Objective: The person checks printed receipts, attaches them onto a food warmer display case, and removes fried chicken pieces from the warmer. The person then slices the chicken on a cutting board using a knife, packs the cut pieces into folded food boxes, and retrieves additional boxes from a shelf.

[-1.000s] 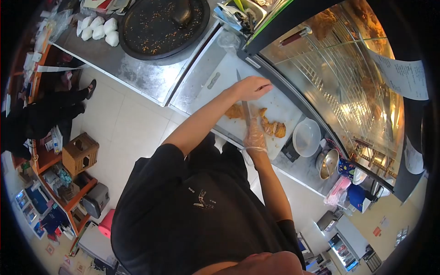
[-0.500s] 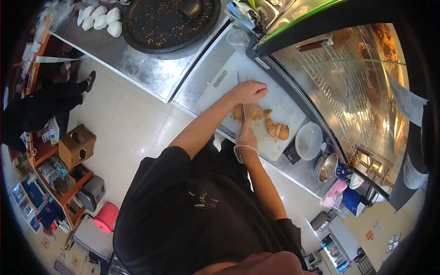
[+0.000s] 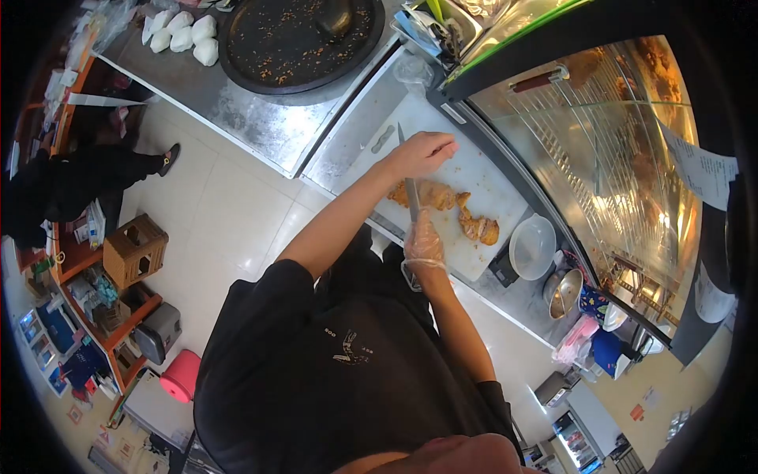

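My right hand point(image 3: 425, 239), in a clear plastic glove, grips a knife point(image 3: 412, 197) near the front edge of a white cutting board point(image 3: 493, 186). The blade points away from me and passes under my left wrist, its tip showing beyond. My left hand point(image 3: 427, 154) lies across the blade with its fingers curled; whether it presses on the blade I cannot tell. Browned cooked meat, apparently chicken point(image 3: 437, 195), lies on both sides of the blade. Another browned piece, cut pale at one side point(image 3: 479, 229), sits farther right on the board.
Right of the board stand a clear plastic tub point(image 3: 532, 246) and a metal bowl point(image 3: 563, 292). A glass warming cabinet point(image 3: 584, 134) rises behind. Far left are a large round black pan point(image 3: 300, 47) and several white bundles point(image 3: 181, 37). Another person's foot point(image 3: 169, 159) shows on the floor.
My right hand has drawn slightly toward me with the knife, whose tip has swung left. My left hand has shifted slightly up and left, its fingers more curled. The other person's foot has moved right.
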